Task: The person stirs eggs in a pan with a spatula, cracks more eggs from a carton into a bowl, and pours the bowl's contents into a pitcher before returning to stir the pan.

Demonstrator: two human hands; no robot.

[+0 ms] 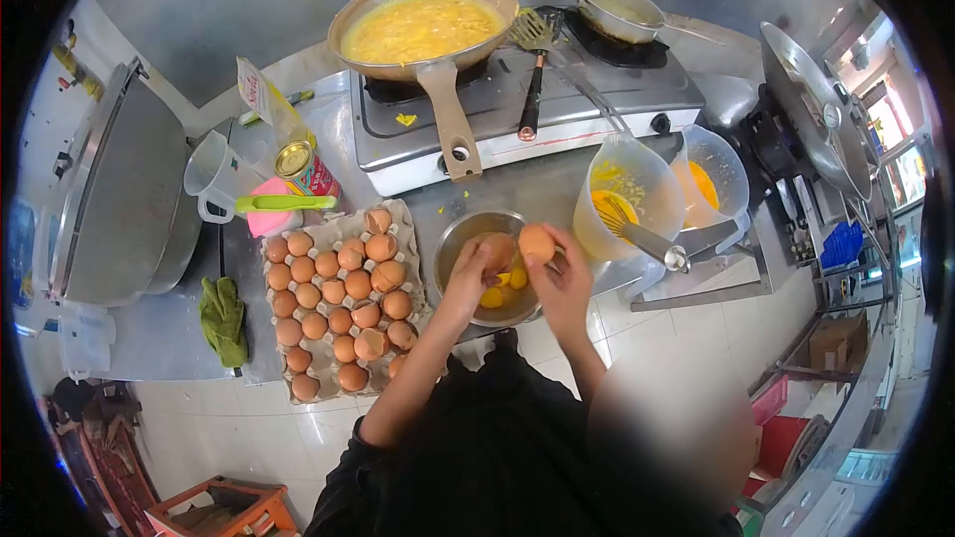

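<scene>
Over the bowl (456, 247), the left hand (468, 276) curls its fingers round a brown egg (496, 253), and the right hand (564, 283), half closed, grips a paler egg (536, 243) just beside it (whether either is whole, I cannot tell). Yolks (492, 297) lie in the bowl; the tray (326, 378) stands to its left.
</scene>
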